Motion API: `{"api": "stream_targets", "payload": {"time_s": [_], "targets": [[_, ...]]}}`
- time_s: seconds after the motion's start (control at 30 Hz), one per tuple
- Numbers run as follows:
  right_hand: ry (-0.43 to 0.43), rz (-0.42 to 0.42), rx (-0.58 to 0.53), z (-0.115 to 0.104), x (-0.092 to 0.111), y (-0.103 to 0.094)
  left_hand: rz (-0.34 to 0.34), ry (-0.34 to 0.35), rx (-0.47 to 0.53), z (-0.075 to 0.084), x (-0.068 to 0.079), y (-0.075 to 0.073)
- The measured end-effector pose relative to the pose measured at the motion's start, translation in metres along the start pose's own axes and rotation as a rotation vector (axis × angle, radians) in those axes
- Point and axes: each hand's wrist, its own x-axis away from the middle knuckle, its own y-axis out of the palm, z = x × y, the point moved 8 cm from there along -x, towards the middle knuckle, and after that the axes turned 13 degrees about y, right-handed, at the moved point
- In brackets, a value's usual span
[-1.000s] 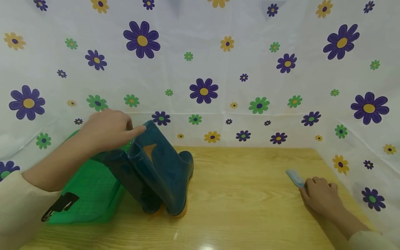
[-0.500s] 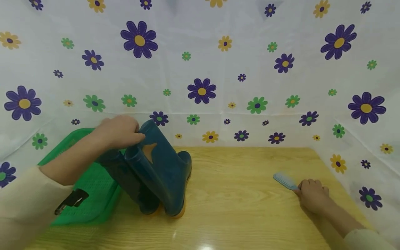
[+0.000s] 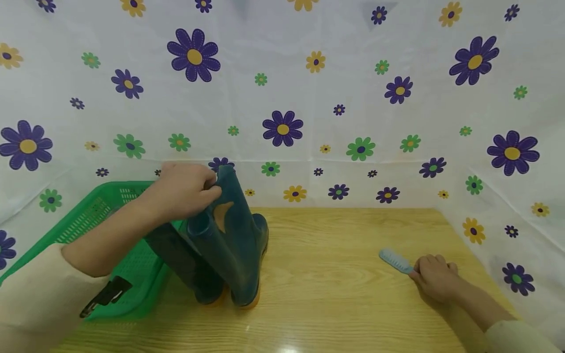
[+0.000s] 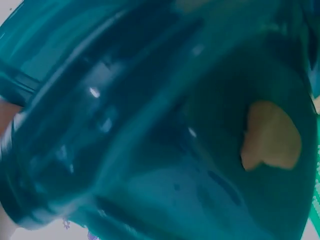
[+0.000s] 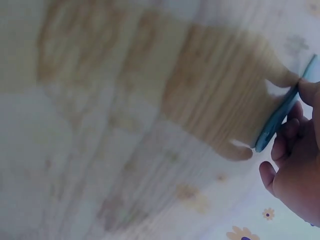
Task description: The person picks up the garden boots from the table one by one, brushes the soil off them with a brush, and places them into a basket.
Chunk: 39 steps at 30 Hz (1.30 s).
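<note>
My left hand (image 3: 185, 190) grips the top of a pair of dark blue rain boots (image 3: 240, 255) at the table's left side. Both boots lean, shafts tilted up to the left, with their orange-brown soles on or close to the table. A tan patch marks the nearer shaft; in the left wrist view the glossy boot (image 4: 150, 150) fills most of the picture. Over on the right, my right hand (image 3: 437, 277) holds a light blue brush (image 3: 395, 260) by its handle, low over the table. In the right wrist view, fingers and thumb close round the brush (image 5: 274, 125).
A green plastic basket (image 3: 145, 299) with slotted walls stands left of the boots, partly behind my left forearm. Wood-grain table (image 3: 318, 279) lies between the two hands. A white flowered sheet (image 3: 318, 98) rises behind the table and along its right side.
The left hand has moved right and curled onto the boot tops, and the shafts have tilted slightly more upright. My right hand has shifted the brush to the left and turned it.
</note>
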Motion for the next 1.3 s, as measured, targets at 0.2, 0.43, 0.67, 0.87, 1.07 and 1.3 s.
{"api": "stream_targets", "payload": {"time_s": [0.2, 0.43, 0.67, 0.87, 1.07, 1.3], "targets": [[-0.028, -0.068, -0.008, -0.002, 0.002, -0.003, 0.033, 0.05, 0.007, 0.022, -0.007, -0.004], [-0.067, -0.147, -0.035, -0.004, 0.004, -0.005, 0.053, 0.104, -0.051, 0.041, -0.014, -0.007], [-0.099, -0.206, -0.092, -0.005, 0.007, -0.002, 0.102, 0.178, -0.055, 0.062, -0.02, -0.01], [-0.134, -0.197, -0.133, -0.007, 0.006, -0.001, 0.14, 0.257, -0.045, 0.088, -0.019, -0.016], [-0.234, -0.07, -0.154, -0.017, 0.005, -0.009, 0.159, 0.351, -0.029, 0.121, -0.013, -0.017], [-0.232, -0.01, -0.205, -0.021, 0.005, -0.022, 0.182, 0.482, 0.053, 0.151, -0.001, -0.008]]}}
